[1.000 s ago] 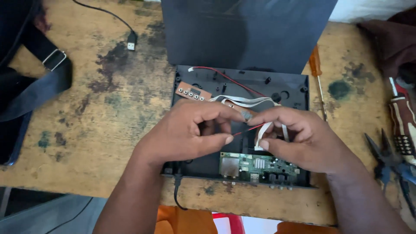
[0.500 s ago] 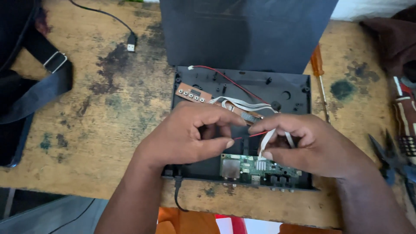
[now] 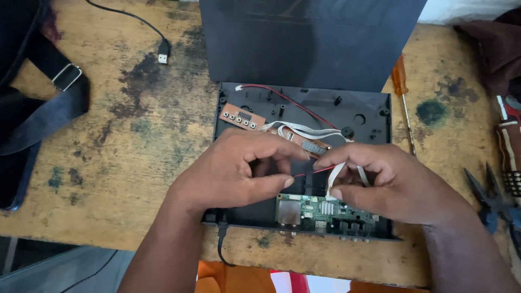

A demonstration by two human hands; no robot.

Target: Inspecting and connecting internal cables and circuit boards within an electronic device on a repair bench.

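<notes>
Head camera, looking down: nearest me, at the front edge of the open black case (image 3: 380, 108), sits the green circuit board (image 3: 325, 212) with its row of sockets, and a black cable (image 3: 221, 244) hangs off the table edge just left of it. Above the board my two hands meet. My left hand (image 3: 233, 171) is closed, thumb and forefinger pinching a thin red wire (image 3: 317, 171) that runs across to my right hand (image 3: 385, 182). My right hand is closed too, thumb and fingers gripping a white ribbon cable (image 3: 332, 182) where it drops to the board.

The risk I see is in the pull: the red wire looks taut between my hands, and a tug could tear it at its joint, or drag the ribbon out of its connector crooked. I can't see the joint itself; my fingers hide it.

Further in lies the small brown button board (image 3: 241, 116), with more ribbon and the red wire's far end trailing across the case floor. Beyond stands the dark lid (image 3: 309, 38). An orange-handled screwdriver (image 3: 402, 97) lies right of the case, pliers (image 3: 491, 198) at the far right, a plug end (image 3: 163, 54) and a dark strap (image 3: 43, 108) on the left of the stained wooden table (image 3: 125, 157).
</notes>
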